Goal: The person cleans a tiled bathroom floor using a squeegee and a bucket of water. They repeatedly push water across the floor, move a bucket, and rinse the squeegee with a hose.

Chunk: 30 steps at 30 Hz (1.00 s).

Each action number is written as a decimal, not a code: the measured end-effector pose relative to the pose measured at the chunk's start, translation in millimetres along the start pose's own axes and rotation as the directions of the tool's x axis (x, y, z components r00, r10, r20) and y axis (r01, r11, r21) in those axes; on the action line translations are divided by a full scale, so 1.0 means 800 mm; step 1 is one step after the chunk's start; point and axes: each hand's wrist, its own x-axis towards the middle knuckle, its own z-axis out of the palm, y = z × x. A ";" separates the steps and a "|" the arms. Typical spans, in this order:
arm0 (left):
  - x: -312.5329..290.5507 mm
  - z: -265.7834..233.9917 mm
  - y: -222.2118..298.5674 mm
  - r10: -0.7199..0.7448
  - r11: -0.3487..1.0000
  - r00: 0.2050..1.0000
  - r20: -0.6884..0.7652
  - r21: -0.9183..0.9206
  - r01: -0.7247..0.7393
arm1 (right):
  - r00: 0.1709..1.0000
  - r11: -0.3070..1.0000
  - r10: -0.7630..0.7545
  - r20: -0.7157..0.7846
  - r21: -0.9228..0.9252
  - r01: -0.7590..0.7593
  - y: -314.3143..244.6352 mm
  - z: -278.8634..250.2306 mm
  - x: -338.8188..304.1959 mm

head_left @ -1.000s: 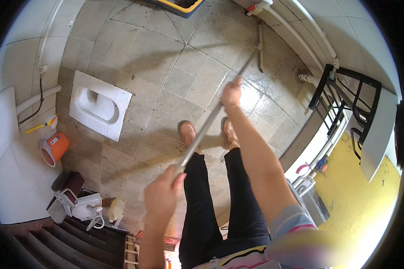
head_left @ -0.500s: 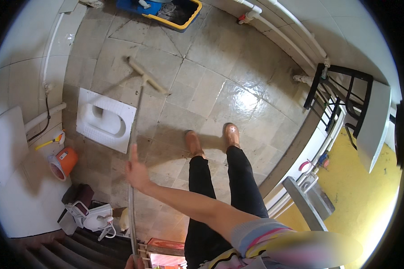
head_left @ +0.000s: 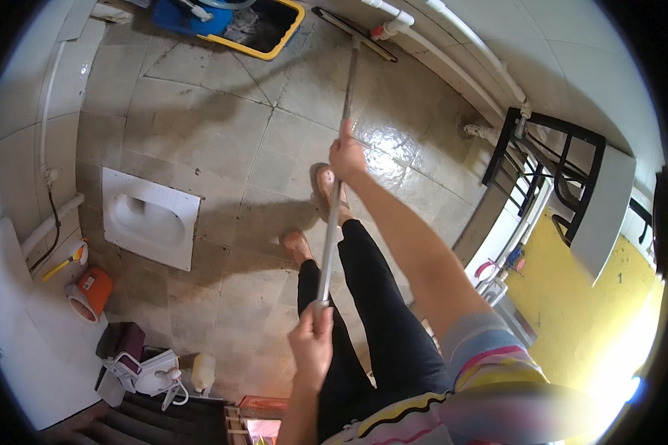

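Observation:
A long-handled floor squeegee (head_left: 328, 263) slants across the view, held in both hands. Its wide blade (head_left: 371, 46) lies on the tiles at the far side, near the wall pipes. My right hand (head_left: 346, 154) is wrapped round the shaft about midway up. Lower down, near my legs, my left hand (head_left: 311, 343) grips the handle's near end. Wet, shiny tiles (head_left: 393, 141) show to the right of the shaft.
A white squat toilet (head_left: 152, 219) is set in the floor at left. The blue and yellow mop bucket (head_left: 274, 52) stands at the far side. An orange bin (head_left: 93, 291) sits by the left wall. White pipes (head_left: 471, 93) and a black-framed folding chair (head_left: 553, 163) line the right.
The squeegee has swung right and farther away, from beside the squat toilet to the far wall pipes. Both hands moved right with it, and the left hand has come fully into view.

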 end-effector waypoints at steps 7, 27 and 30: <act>-0.123 -0.133 -0.051 -0.092 0.950 0.993 -0.072 0.291 0.110 | 0.919 0.990 0.045 0.391 0.106 -0.094 -0.052 0.064 -0.188; -0.149 -0.142 -0.040 -0.626 0.764 0.621 -0.472 -0.530 0.367 | 0.955 0.962 0.029 0.295 0.250 -0.107 -0.091 0.128 0.088; -0.108 -0.152 -0.069 -0.577 0.788 0.678 -0.457 -0.530 0.313 | 0.997 0.959 0.075 0.015 0.273 -0.076 -0.077 0.125 0.239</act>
